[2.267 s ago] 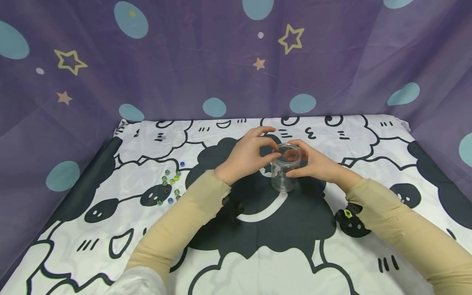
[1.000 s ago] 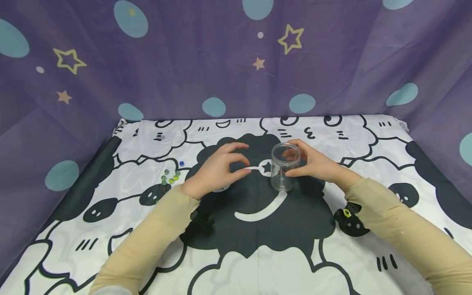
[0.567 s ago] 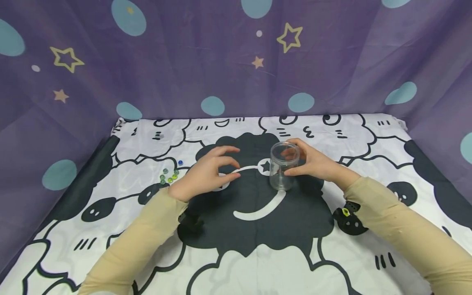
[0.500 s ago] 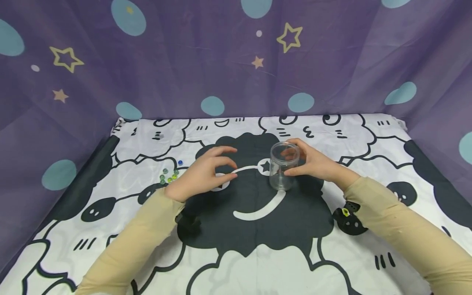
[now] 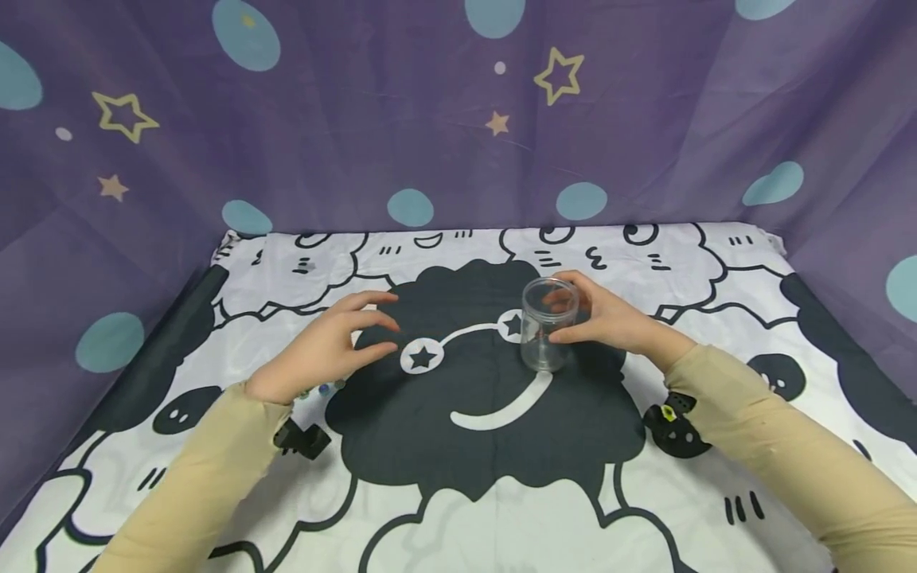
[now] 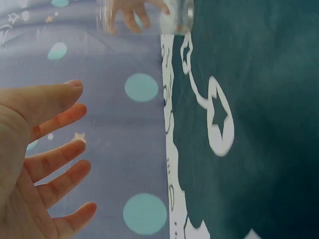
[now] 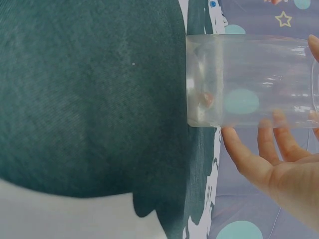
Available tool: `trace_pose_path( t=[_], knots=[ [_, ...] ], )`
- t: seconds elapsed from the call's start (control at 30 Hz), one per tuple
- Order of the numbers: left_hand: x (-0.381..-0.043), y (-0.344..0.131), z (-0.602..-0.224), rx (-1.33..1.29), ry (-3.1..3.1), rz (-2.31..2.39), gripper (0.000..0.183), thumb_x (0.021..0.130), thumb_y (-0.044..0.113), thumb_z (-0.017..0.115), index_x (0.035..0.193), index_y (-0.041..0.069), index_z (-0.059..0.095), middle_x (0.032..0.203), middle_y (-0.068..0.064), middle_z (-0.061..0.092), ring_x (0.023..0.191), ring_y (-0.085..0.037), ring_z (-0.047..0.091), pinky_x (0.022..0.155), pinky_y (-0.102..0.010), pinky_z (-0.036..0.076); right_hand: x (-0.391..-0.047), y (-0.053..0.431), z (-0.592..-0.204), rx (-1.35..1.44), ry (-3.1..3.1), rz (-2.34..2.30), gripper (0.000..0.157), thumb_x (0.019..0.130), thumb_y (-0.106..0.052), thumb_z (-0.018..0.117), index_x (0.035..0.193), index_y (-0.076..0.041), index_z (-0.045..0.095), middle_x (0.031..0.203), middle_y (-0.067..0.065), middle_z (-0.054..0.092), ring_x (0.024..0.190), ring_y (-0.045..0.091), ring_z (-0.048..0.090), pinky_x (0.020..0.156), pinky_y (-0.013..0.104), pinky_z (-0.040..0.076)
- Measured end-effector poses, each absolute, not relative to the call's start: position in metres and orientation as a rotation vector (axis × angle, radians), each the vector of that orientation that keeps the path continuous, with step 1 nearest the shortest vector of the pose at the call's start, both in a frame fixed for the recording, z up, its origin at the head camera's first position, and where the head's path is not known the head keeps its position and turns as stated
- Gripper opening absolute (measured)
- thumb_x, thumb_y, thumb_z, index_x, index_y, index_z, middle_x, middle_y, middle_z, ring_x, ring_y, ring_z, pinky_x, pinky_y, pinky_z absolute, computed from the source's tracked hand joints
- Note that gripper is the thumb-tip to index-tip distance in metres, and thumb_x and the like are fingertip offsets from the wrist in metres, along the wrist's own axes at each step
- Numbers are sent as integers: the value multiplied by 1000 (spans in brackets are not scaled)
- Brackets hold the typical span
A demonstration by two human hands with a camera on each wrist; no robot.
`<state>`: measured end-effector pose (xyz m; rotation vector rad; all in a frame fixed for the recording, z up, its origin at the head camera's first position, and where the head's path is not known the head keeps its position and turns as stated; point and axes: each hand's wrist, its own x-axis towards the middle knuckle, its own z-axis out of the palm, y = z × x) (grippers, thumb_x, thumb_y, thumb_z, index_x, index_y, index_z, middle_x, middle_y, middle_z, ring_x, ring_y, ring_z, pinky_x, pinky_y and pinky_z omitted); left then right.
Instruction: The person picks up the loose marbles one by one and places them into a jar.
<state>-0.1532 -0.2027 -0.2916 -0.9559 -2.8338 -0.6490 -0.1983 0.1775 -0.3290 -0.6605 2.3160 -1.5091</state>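
Note:
My right hand (image 5: 614, 320) grips a clear plastic jar (image 5: 542, 350) by its side, thumb in front and fingers behind. The jar stands upright and lidless on the dark patch of the cloth. A small reddish-brown marble (image 7: 206, 99) shows at its bottom in the right wrist view. Off to the left, my left hand (image 5: 318, 350) hovers over the cloth with its fingers spread, relaxed and holding nothing. Just under its wrist a few marbles (image 5: 325, 389) peek out; the arm hides the others. In the left wrist view, the fingers (image 6: 55, 154) of that hand are apart.
A white cloth (image 5: 494, 525) with black cartoon sheep covers the table. Behind it hangs a purple curtain (image 5: 329, 159) with stars and dots. Black wrist cameras (image 5: 304, 439) sit beneath both forearms. One blue marble (image 7: 213, 4) shows past the jar in the right wrist view.
My left hand has left the jar's mouth and moved far left, now covering most of the marbles. A marble now lies in the jar. The right hand keeps its grip in place.

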Motion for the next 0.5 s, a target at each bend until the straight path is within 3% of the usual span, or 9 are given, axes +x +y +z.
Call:
trace_pose_path(
  t=[0.13,0.3,0.5],
  knots=[
    [-151,-215,-292,-923,-2870,-605,18,84,18,72,102,14,70,138,-11,48,122,-31,46,68,-35,44,-199,177,-329,-656,2315,-1501,74,79,-4,75,139,-9,33,133,21,49,128,39,44,100,55,38],
    [-150,-229,-294,-901,-2916,-568,19,84,17,73,102,14,70,137,-12,48,125,-33,45,83,-43,44,-200,178,-329,-654,2319,-1487,74,79,-5,75,140,-9,32,133,21,49,128,39,43,102,56,37],
    [-147,-246,-298,-919,-2900,-548,20,82,14,74,101,12,70,135,-16,49,119,-37,49,74,-40,46,-200,179,-329,-647,2320,-1485,75,79,-6,75,140,-9,32,133,21,49,128,38,44,103,57,35]
  ],
)
